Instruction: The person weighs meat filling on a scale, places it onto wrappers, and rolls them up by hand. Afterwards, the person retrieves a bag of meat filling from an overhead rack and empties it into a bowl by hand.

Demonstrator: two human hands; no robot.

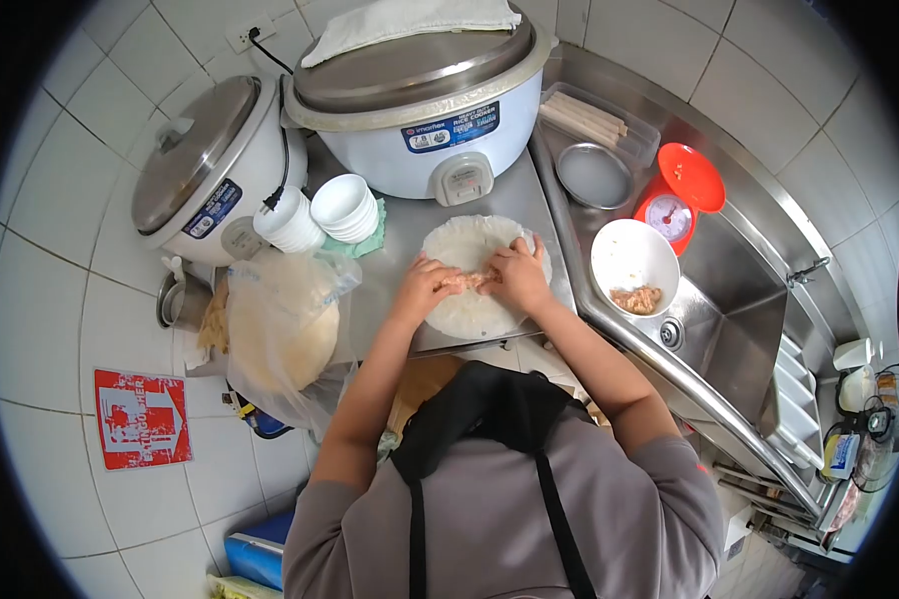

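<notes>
A round, pale, thin wrapper [469,314] lies flat on the steel counter in front of me. Across its middle runs a short strip of raw minced meat [472,281]. My left hand [428,290] has its curled fingers on the left end of the strip, and my right hand [517,277] pinches the right end from the other side. On my right, a white bowl [624,250] by the sink holds a lump of minced meat [636,299]. To the left, a clear plastic bag [300,270] contains more round wrappers [295,344].
Two large rice cookers [370,150] [205,175] stand at the back and left, with stacked white bowls [348,208] before them. Right of the counter are a red kitchen scale [674,205], a round metal tin [594,176], a plastic tray of pale rolls [594,115] and a steel sink [734,299].
</notes>
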